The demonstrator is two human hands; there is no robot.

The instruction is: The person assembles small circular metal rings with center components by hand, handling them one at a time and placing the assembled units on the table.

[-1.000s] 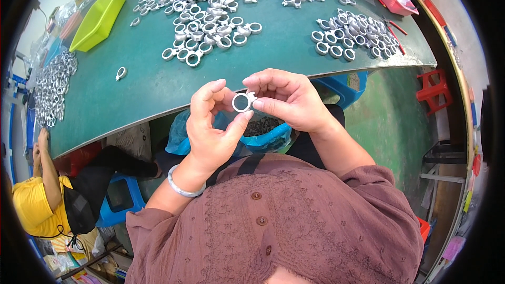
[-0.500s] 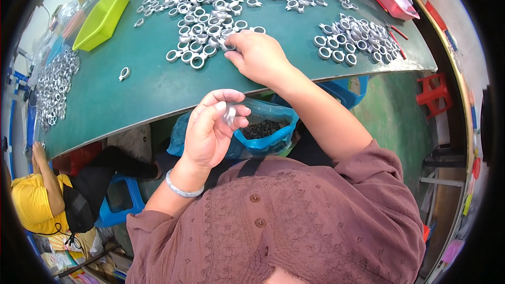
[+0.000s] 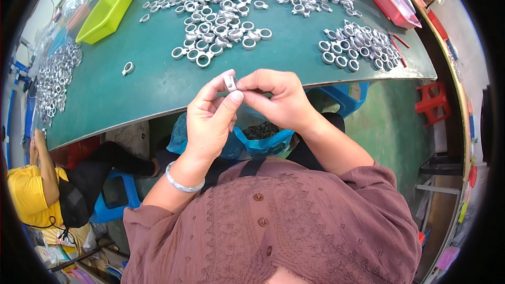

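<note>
Between the thumb and fingers of my left hand [image 3: 210, 115] a small silver-grey metal ring clamp [image 3: 230, 82] is held up, just over the table's near edge. My right hand [image 3: 279, 97] is closed in a pinch at the clamp's right side, its fingertips against or very close to it. What lies between those fingertips is hidden. Beyond my hands, a large heap of similar ring clamps [image 3: 221, 21] spreads over the green table [image 3: 152, 84]. A smaller pile of clamps [image 3: 357, 44] lies to the right, and a single clamp [image 3: 128, 68] rests alone at the left.
Below the table edge, a blue plastic bag [image 3: 268, 144] holds small dark pieces. A yellow-green tray [image 3: 108, 10] stands far left, a pink tray [image 3: 386, 0] far right. Red-handled pliers [image 3: 399, 47] lie beside the right pile. A person in yellow [image 3: 34, 197] sits at left.
My right hand has left the near edge of the heap and come back to meet my left hand. My left hand has moved slightly up with the clamp, which shows more sharply.
</note>
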